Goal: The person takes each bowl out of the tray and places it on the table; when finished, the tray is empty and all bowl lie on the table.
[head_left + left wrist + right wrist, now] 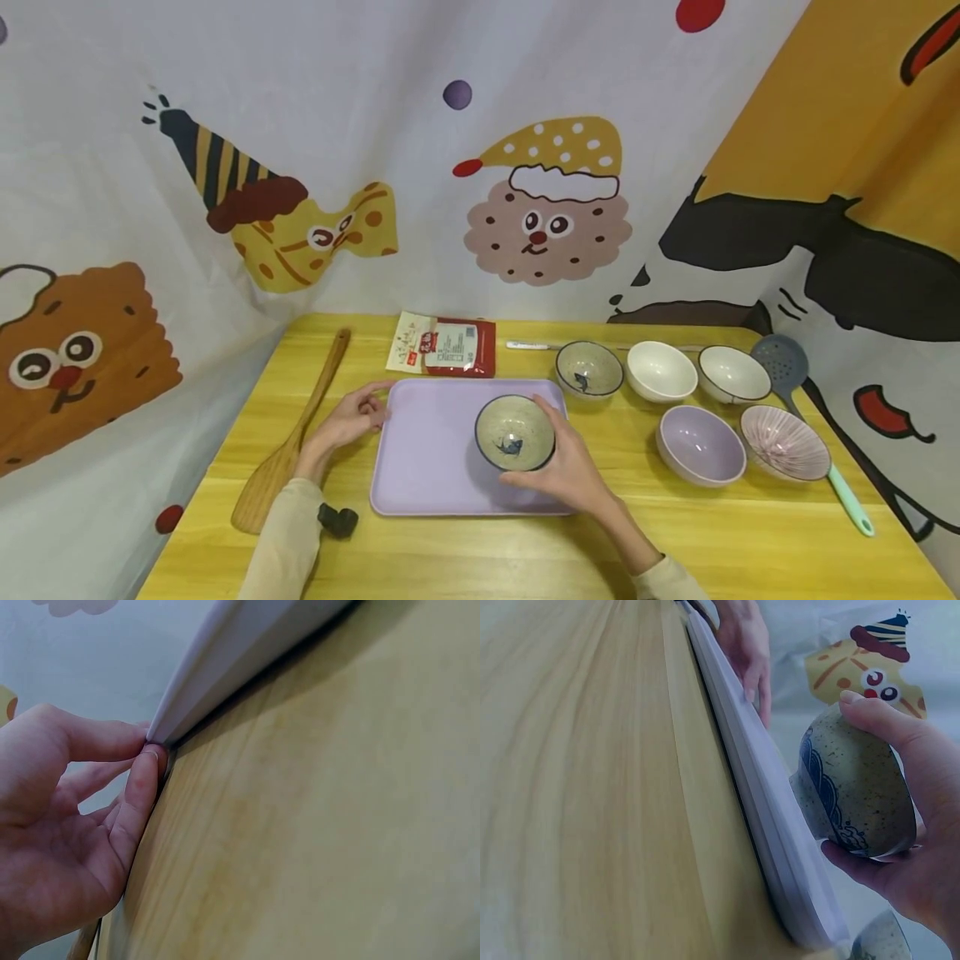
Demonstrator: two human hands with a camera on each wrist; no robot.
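My right hand [567,469] grips a speckled beige bowl [504,433] by its right side, thumb at the near side and fingers at the far side. The bowl has a dark rim and a blue fish inside; blue waves [821,780] mark its outside in the right wrist view. It is held upright, close over the right half of a lilac tray [427,467]. At the tray's left edge, my left hand [351,422] pinches the rim. In the left wrist view, thumb and finger of the left hand [82,802] meet at the tray's edge [202,682].
Right of the tray stand a matching fish bowl [589,369], two white bowls [662,372], a lilac bowl [701,446] and a striped bowl [785,443]. A slotted skimmer [780,364] lies behind them. A wooden spatula [288,450] lies left, a red-and-cream packet [442,346] behind the tray.
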